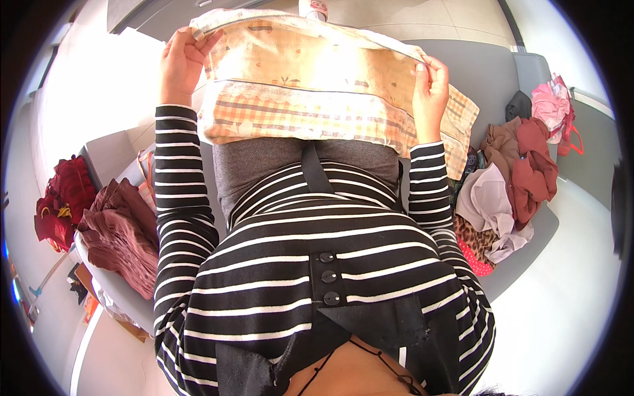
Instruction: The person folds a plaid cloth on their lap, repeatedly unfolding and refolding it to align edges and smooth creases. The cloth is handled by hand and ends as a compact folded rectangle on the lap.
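Observation:
A yellow and orange checked, printed cloth (297, 111) lies spread across my lap, its far part raised between both hands. My left hand (184, 57) pinches the cloth's far left corner between thumb and fingers. At the far right, my right hand (430, 81) grips the same hemmed edge with thumb and fingertips. The edge sags a little behind the middle of the cloth, and bright light washes out part of the print. One end of the cloth hangs down beyond my right wrist.
Crumpled clothes, among them a light grey garment (483, 198) and a rust-brown one (535, 173), lie on the grey sofa (525, 252) at right. A mauve garment (119, 227) and a dark red one (69, 198) lie at left. A pink-and-white object (313, 9) stands beyond the cloth.

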`<state>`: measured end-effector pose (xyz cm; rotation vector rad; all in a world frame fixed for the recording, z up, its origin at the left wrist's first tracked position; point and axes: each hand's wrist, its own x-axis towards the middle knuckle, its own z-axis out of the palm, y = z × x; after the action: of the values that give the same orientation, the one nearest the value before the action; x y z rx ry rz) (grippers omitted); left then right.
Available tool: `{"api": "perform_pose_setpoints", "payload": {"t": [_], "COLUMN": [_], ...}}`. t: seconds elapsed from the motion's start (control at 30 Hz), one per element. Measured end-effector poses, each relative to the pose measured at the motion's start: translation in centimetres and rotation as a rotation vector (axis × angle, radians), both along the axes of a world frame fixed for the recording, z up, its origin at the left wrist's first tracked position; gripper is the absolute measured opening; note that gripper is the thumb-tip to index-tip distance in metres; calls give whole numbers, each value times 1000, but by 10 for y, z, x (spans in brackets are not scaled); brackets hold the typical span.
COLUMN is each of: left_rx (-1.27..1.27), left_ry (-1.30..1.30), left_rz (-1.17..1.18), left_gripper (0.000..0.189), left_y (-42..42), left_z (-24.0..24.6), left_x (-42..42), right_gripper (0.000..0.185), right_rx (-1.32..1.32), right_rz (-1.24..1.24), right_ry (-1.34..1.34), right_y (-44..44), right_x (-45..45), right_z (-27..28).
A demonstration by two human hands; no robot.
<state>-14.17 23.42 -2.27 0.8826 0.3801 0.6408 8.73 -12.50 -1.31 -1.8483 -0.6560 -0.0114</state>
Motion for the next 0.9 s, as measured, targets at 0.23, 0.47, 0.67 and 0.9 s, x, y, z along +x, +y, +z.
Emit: {"api": "perform_pose_setpoints", "payload": {"t": [0.23,0.47,0.67,0.9], "left_rx": [-45,-14,47,249], "left_ry": [348,455,589,738], "left_rz": [8,0,21,-47], "left_gripper": [20,18,15,15], "left_y": [-22,-27,-26,-23], "left_z": [-17,-25,-35,-42], "left_x": [-36,-53,-60,-64], "right_gripper": [18,12,10,13], "right_rx": [-30,55,-33,-315], "right_rz": [78,107,176,249], "right_ry": [186,400,466,333], "right_y": [-20,-25,-28,-34], "right_x": [-12,-23,-25,-19], "right_z": [-11,-7,-9,-12]}}
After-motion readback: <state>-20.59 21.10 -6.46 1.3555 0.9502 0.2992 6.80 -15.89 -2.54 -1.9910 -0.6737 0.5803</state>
